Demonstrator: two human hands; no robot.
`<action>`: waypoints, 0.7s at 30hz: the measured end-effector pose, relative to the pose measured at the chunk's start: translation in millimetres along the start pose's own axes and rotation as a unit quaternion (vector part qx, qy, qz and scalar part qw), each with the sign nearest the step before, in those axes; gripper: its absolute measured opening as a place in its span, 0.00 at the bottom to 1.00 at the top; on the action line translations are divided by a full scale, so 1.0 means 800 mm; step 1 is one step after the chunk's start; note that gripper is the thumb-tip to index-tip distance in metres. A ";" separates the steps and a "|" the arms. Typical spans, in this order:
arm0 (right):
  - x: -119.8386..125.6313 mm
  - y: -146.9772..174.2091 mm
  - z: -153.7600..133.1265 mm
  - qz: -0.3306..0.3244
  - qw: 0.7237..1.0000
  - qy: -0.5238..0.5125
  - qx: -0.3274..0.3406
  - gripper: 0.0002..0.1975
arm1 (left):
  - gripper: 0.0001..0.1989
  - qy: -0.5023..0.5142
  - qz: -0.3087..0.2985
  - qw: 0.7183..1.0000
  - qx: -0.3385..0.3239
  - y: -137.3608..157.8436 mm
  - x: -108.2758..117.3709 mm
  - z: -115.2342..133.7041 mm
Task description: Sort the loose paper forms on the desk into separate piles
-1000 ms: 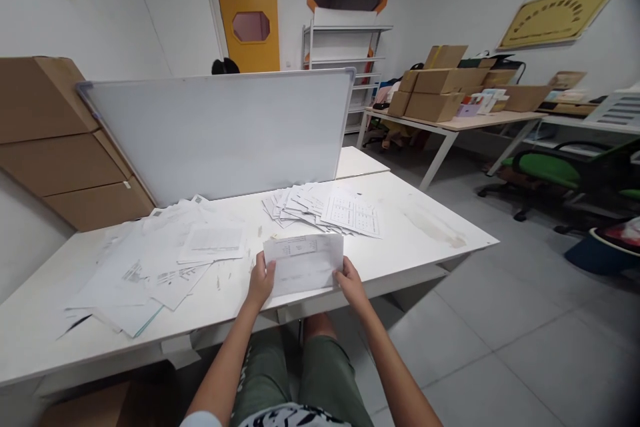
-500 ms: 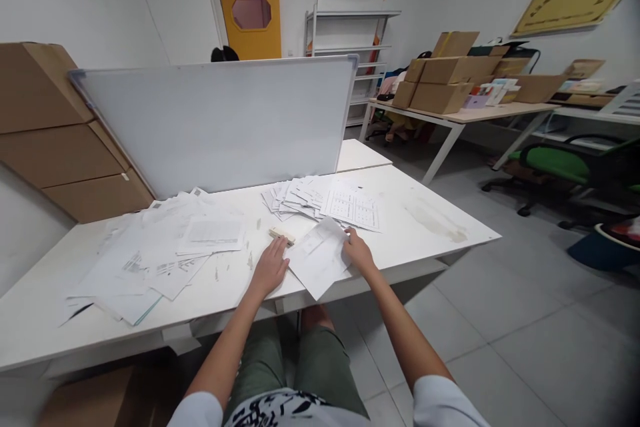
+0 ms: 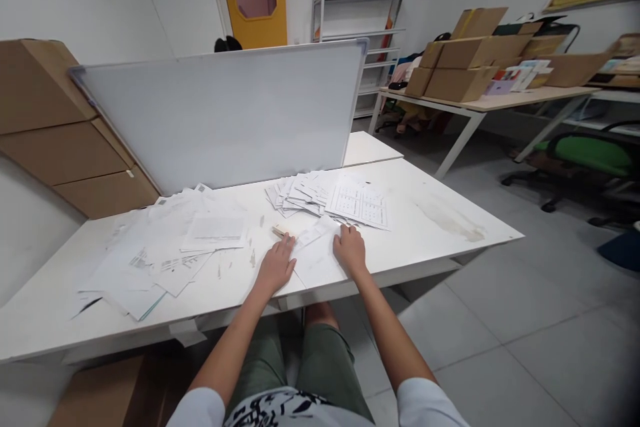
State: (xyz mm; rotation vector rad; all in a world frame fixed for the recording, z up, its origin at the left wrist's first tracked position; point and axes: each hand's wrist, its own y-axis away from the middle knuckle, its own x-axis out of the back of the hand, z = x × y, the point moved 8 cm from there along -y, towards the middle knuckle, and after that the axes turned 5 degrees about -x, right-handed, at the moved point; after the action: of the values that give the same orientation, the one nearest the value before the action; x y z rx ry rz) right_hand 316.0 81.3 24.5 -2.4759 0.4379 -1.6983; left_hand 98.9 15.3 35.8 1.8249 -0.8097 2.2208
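Note:
In front of me a white sheet of paper [image 3: 315, 257] lies at the table's front edge, a paler folded-looking strip across its far part. My left hand [image 3: 277, 265] rests flat at the sheet's left side, fingers stretched forward. Its fingertips touch or partly cover a small pale wooden piece [image 3: 278, 231], whose kind I cannot make out. At the right side of the sheet, my right hand [image 3: 349, 251] is closed with curled fingers on the paper's edge; the thumb is mostly hidden. Just beyond the hands is a pile of printed papers [image 3: 305, 192], with a grid-printed sheet [image 3: 357, 202] on its right.
A wide heap of loose papers [image 3: 145, 257] covers the left of the white table [image 3: 435, 213]. Behind stands a whiteboard [image 3: 225, 117], with stacked cardboard boxes [image 3: 65, 140] at its left. Farther right are a table with more boxes [image 3: 465, 73] and a green chair [image 3: 595, 153].
My right hand has curled further and shifted left with the sheet's edge. The sheet, earlier angled with a corner past the table edge, now lies lower and flatter. My view has tilted slightly.

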 end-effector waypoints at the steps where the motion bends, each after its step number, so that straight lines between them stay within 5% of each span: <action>1: 0.002 0.000 0.000 0.003 1.000 0.005 -0.003 0.16 | 0.30 -0.009 -0.003 1.000 0.001 -0.001 0.000 0.001; 9: 0.005 0.001 0.012 0.019 0.998 0.012 -0.054 0.13 | 0.30 0.030 -0.025 0.999 0.029 -0.016 -0.001 -0.017; 21: 0.002 0.004 0.034 0.023 0.994 -0.042 -0.101 0.17 | 0.25 0.066 0.060 0.993 0.071 -0.006 0.007 -0.028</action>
State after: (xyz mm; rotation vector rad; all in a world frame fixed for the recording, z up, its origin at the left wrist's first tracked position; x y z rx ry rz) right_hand 341.2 75.9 15.4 -2.6424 0.6829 -1.5971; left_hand 80.0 29.1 40.0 1.7054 -0.7729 2.5056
